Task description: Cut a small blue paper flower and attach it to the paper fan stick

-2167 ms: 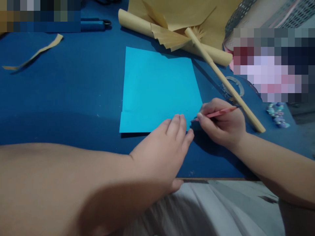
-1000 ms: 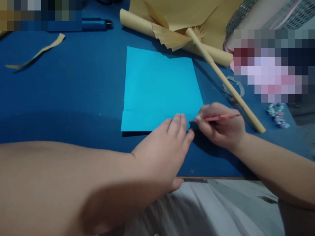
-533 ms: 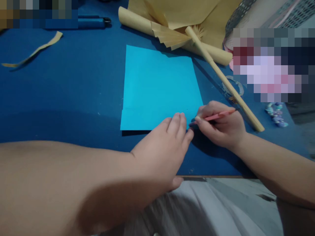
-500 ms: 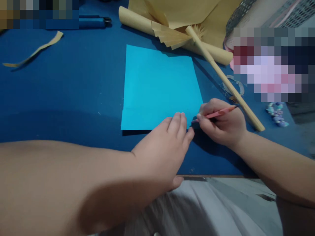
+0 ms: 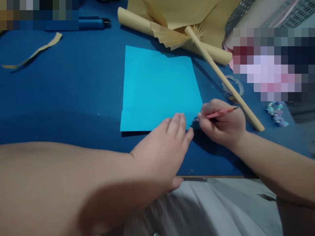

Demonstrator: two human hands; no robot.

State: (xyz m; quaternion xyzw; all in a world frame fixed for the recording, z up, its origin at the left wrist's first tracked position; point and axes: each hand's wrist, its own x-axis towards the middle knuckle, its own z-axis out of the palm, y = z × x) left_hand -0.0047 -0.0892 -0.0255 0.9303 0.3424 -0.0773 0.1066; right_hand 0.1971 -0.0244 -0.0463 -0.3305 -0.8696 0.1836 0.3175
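1. Pencil (image 5: pixel 222 112) has swung its back end farther away since a second ago!
2. Blue paper (image 5: pixel 159 82) lies mid-scene.
3. Left hand (image 5: pixel 164 144) lies flat, three fingers together, index and thumb apart, presumably steadying it.
4. Right hand (image 5: pixel 226 127) pinches low, probably for control.

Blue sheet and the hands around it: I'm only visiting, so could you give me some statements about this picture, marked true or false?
1. The right hand holds a pink pencil. True.
2. The left hand also grips the pencil. False: it lies over the lower edge of the bright blue sheet.
3. The thin tan rod lies left of the sheet. False: it lies to the right.
4. A narrow tan strip lies left of the sheet. True.
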